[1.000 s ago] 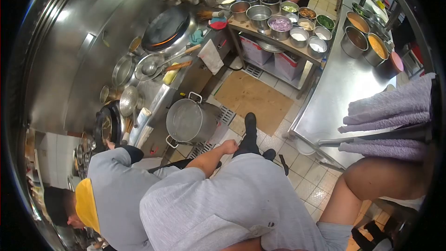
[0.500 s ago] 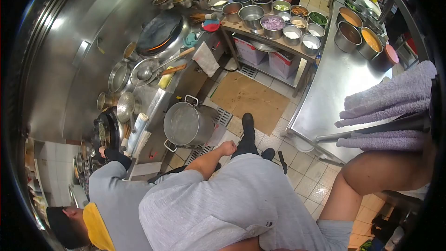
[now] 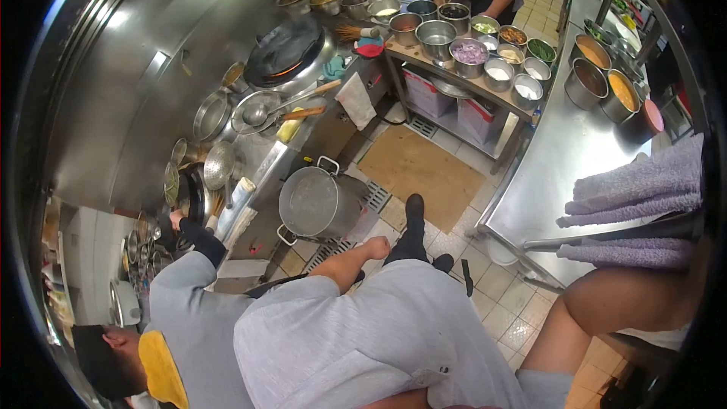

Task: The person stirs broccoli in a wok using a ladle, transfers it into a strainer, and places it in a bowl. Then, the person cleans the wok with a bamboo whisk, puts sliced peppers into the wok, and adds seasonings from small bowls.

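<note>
My left hand (image 3: 376, 248) hangs in front of my body with its fingers curled closed, and nothing shows in it. It is above the floor by my black shoe (image 3: 414, 212). A large metal stockpot (image 3: 310, 201) with two loop handles stands to its left, apart from it, and its inside looks pale. On the right, my bent arm (image 3: 621, 288) runs to the edge of the view, below a rail with purple towels (image 3: 636, 185). My right hand is out of sight there.
A co-worker (image 3: 204, 318) stands close on my left, a hand by the range. A black wok (image 3: 284, 53) sits over a glowing burner. Ladles and a strainer (image 3: 219, 165) lie along the range. Ingredient pots (image 3: 437, 38) crowd the far table, with another person behind. A steel counter (image 3: 545, 182) runs along my right.
The whole view has shifted, so the far table and range appear lower and further right. My left hand stays closed in nearly the same pose. More of the far person shows.
</note>
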